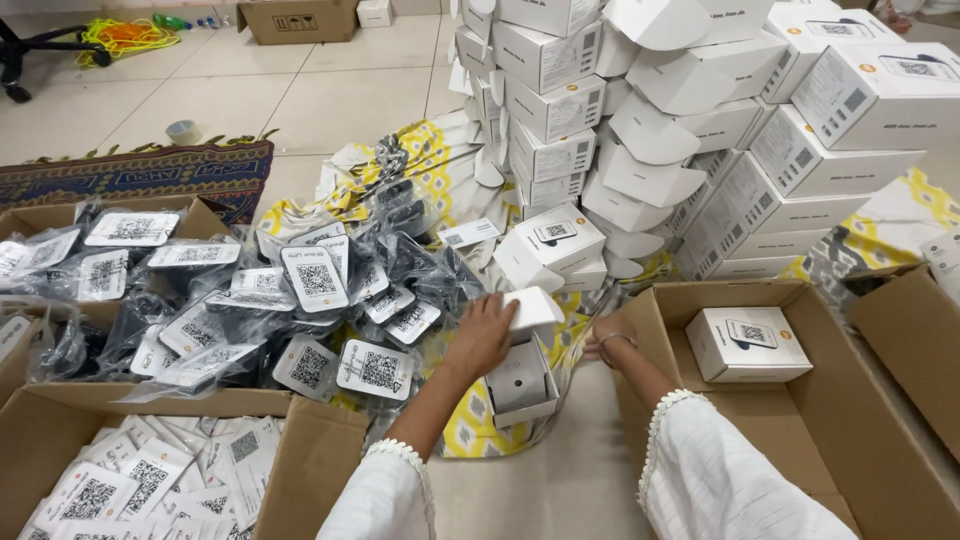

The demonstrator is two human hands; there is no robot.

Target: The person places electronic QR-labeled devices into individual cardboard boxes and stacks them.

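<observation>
The tiled floor point(330, 90) is bare at far left. A stack of white boxes point(700, 120) walls the far right; black bagged items point(250, 300) crowd the left. A cardboard carton point(850, 430) sits near right. The left hand point(483, 335) rests flat on the open small white box point(522, 370) at centre. The right hand point(612, 335) lies just beside it, apparently empty, fingers partly hidden.
</observation>
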